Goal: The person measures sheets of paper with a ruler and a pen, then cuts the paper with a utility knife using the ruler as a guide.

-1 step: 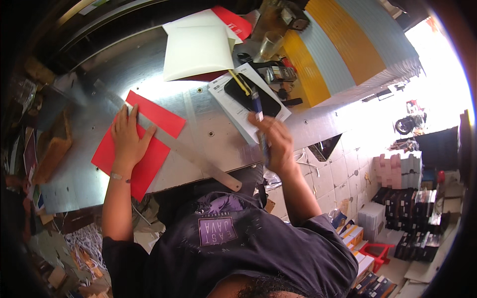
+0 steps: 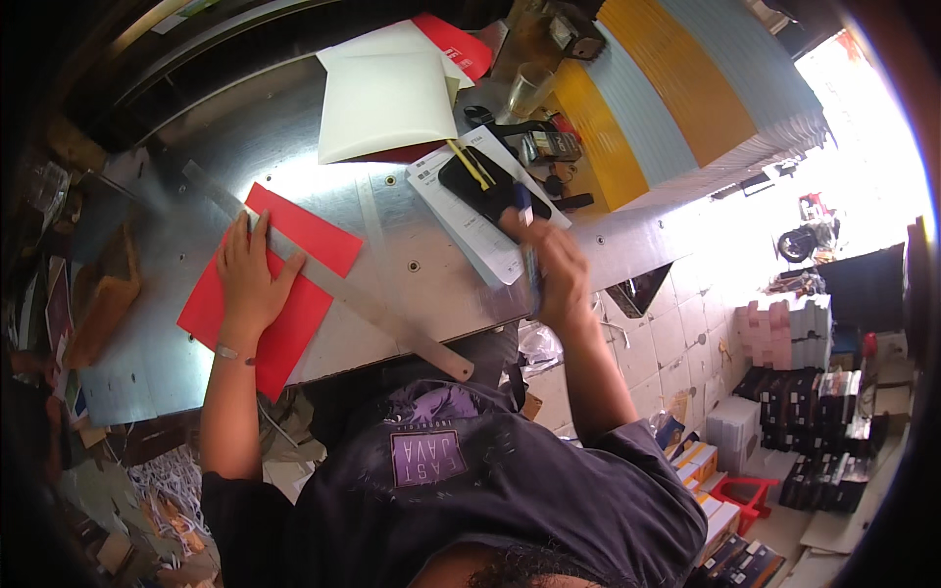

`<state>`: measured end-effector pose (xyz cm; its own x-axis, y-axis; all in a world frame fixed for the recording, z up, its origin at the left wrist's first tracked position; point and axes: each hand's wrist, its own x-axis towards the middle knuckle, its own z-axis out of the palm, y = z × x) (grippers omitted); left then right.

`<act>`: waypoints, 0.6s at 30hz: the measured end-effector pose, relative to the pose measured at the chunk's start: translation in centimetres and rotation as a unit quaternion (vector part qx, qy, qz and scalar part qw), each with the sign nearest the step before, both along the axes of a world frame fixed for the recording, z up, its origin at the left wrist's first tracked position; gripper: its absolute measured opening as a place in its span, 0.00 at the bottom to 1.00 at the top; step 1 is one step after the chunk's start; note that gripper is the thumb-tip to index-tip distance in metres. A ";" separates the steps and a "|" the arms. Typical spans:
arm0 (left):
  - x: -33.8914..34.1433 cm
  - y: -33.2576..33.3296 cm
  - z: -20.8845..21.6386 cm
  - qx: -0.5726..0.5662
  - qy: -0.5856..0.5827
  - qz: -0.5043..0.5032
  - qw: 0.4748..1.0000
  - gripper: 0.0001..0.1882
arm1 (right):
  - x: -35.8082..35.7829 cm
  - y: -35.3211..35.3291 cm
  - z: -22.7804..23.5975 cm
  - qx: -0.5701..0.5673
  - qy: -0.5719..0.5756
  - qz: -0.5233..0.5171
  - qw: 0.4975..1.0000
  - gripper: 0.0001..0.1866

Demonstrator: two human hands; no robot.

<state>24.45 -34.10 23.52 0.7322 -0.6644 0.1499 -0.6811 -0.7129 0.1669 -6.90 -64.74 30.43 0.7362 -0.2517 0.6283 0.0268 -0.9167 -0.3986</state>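
Pressing flat with the left hand [image 2: 253, 284], fingers spread apart, down on the long metal ruler [image 2: 382, 316] and the red sheet [image 2: 306, 333] beneath. Running slantwise across that sheet with the ruler, from the upper left to just past the near edge of the metal table [image 2: 382, 257], close to the dark shirt [image 2: 451, 510]. Lying left of the middle on the tabletop, in the case of the sheet, and poking over the near edge at its lower corner.

Over to the right hand [image 2: 559, 269]: raised, blurred, clamped around a slim blue tool [image 2: 522, 201], too smeared to tell exactly which kind. Just beside it, on to the black phone [image 2: 463, 189], resting on printed papers [image 2: 490, 257], with a thin yellow strip [image 2: 469, 165] across it.

Further out, up to a broad white sheet [image 2: 387, 108] overlapping a red folder [image 2: 453, 49], then a clear glass [image 2: 529, 90], then the tall stack of yellow and pale-blue booklets [image 2: 676, 88]. Far left, to a brown block [image 2: 103, 294]; below it, to paper shreds [image 2: 176, 490]. Away right, across the tiled floor [image 2: 642, 343], to pink and pale-blue bundles [image 2: 784, 328], a red stool [image 2: 745, 500] and, out in the glare, a motorcycle [image 2: 799, 242].
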 end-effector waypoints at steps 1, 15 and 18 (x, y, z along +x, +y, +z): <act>0.2 0.3 -0.1 -0.003 -0.003 -0.009 1.000 0.48 | -0.2 -1.7 0.3 -0.018 -0.001 -0.030 0.999 0.30; -0.2 -0.8 1.3 -0.044 0.033 -0.048 0.997 0.44 | 5.4 -8.4 0.9 0.022 0.198 -0.153 0.968 0.30; 0.5 1.2 -0.4 -0.035 -0.013 -0.037 0.999 0.46 | 10.2 -6.4 0.0 0.004 0.197 -0.080 0.977 0.29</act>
